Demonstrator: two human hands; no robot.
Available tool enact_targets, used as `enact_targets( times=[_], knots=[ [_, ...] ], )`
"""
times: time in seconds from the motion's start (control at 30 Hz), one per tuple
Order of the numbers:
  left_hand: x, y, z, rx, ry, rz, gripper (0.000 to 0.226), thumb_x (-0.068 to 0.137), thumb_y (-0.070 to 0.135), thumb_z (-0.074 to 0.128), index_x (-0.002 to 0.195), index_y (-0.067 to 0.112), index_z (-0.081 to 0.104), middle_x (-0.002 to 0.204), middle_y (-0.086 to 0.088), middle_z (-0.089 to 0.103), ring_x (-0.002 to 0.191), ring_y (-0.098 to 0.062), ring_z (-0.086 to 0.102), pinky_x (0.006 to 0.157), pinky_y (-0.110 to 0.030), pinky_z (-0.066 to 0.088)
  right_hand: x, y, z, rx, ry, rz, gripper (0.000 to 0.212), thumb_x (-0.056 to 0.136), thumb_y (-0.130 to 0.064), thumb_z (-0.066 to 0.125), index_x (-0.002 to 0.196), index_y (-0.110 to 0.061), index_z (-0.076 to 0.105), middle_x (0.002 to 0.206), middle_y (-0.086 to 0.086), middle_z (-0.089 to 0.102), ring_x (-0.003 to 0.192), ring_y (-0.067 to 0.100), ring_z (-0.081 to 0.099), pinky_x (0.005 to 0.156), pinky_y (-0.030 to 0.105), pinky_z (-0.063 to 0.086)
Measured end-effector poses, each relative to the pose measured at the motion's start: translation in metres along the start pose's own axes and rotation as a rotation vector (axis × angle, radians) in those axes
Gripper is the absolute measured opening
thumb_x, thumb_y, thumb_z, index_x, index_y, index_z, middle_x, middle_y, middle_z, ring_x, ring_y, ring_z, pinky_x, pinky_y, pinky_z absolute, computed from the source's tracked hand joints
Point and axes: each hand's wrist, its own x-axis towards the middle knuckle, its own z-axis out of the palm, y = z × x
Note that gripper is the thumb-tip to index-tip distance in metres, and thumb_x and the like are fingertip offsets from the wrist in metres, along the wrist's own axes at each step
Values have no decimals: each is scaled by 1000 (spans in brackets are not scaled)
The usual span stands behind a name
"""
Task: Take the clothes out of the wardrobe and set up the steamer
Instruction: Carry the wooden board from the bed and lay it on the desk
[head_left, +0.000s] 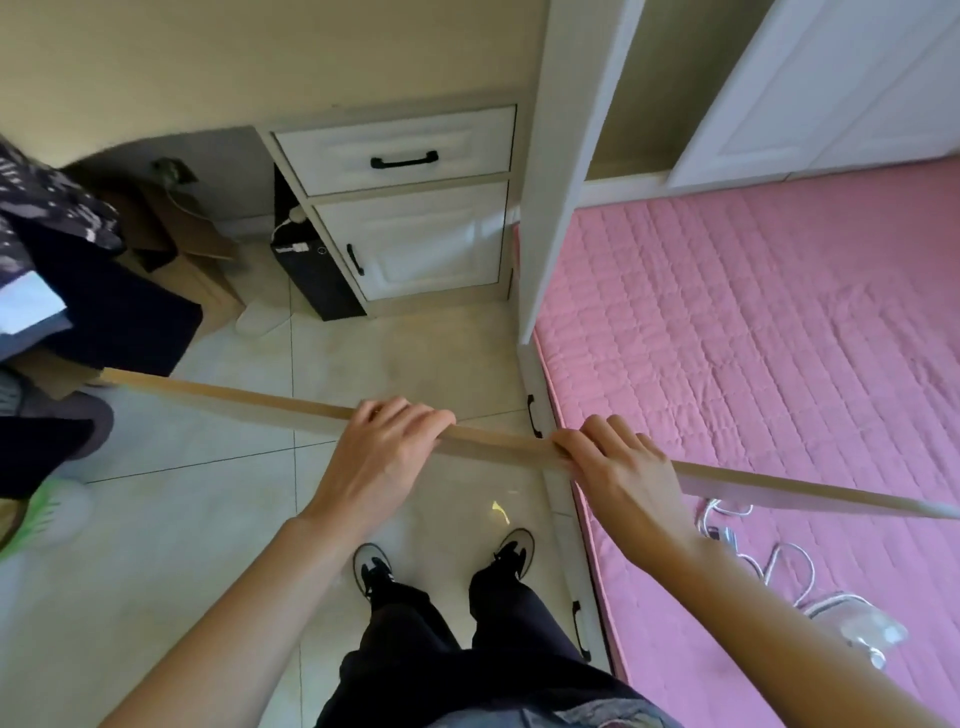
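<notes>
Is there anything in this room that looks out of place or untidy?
Yes. A tangled white cable lies loose on the pink quilted mattress, and a single white slipper sits alone on the tiled floor.

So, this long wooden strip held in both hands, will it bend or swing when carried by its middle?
The wooden strip probably stays stiff: it runs straight past both hands with no visible sag. It looks thin, so likely light for its length. With the left hand and right hand close together near the middle, the long ends may swing and hit the cabinet or bed.
</notes>
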Motion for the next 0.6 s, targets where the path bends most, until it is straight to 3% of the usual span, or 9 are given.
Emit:
enact_targets(
  times=[0.3, 0.6],
  knots=[
    [-70, -78, -53, -61, 61, -147, 25, 79, 9, 74, 103, 15, 67, 93, 7, 67, 93, -21, 57, 81, -30, 37, 47, -104, 7, 53, -4, -100, 31, 80, -10, 74, 107, -20, 61, 87, -3, 54, 75, 19, 53, 49, 35, 49],
    [-133, -174, -106, -13, 103, -186, 24, 83, 11, 70, 105, 17, 66, 95, 8, 65, 94, -19, 56, 81, -30, 39, 107, -215, 23, 124, 57, -181, 14, 89, -22, 64, 103, -20, 63, 88, -4, 58, 75, 20, 56, 50, 34, 50]
  ],
)
